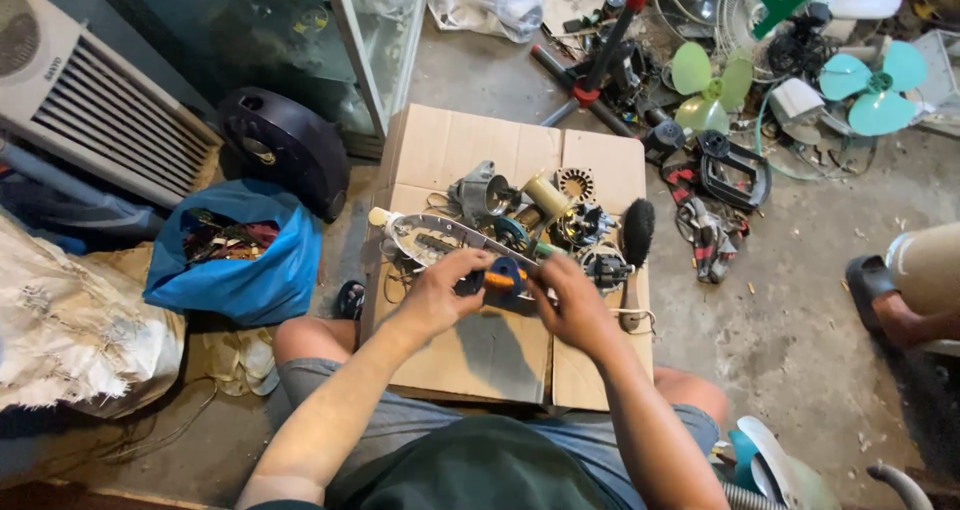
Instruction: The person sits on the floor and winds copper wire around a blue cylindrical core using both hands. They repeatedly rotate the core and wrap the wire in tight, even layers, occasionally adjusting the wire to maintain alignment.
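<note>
Blue-and-orange part (503, 279): a small blue plastic piece with an orange section, held between both hands just above the flattened cardboard sheet (500, 365), at the near edge of the clutter of motor parts.

- Left hand (440, 292): fingers curled closed, thumb and forefinger pinched on the left end of the part, where the orange section shows.
- Right hand (570, 305): fingers bent around the right side of the part, partly covering it; a closed hold is judged, though the fingertips themselves are hidden behind the piece.
- Relation: the part sits directly between the two sets of fingers, touching both. Neither hand is clearly the nearer; the left shows more of its grip.
- Long axis: judged to run roughly left to right across the view, slightly tilted, in line with the gap between the hands. Which end is the front cannot be told; too much of it is covered.
- Just beyond the hands, a white iron soleplate housing (432, 238) is seen lying flat, its long axis also left to right, close to the left knuckles but apart from the part.
- Further back on the cardboard: a grey motor casing (480, 192), a copper-wound stator (575, 183), and a black brush (637, 232) standing lengthwise at the right edge.
- Off the cardboard: a blue bag (240, 270) of scrap to the left, green fan blades (712, 88) on the concrete beyond.
- Another person's sandalled foot (872, 280) is seen at the far right, well apart.
</note>
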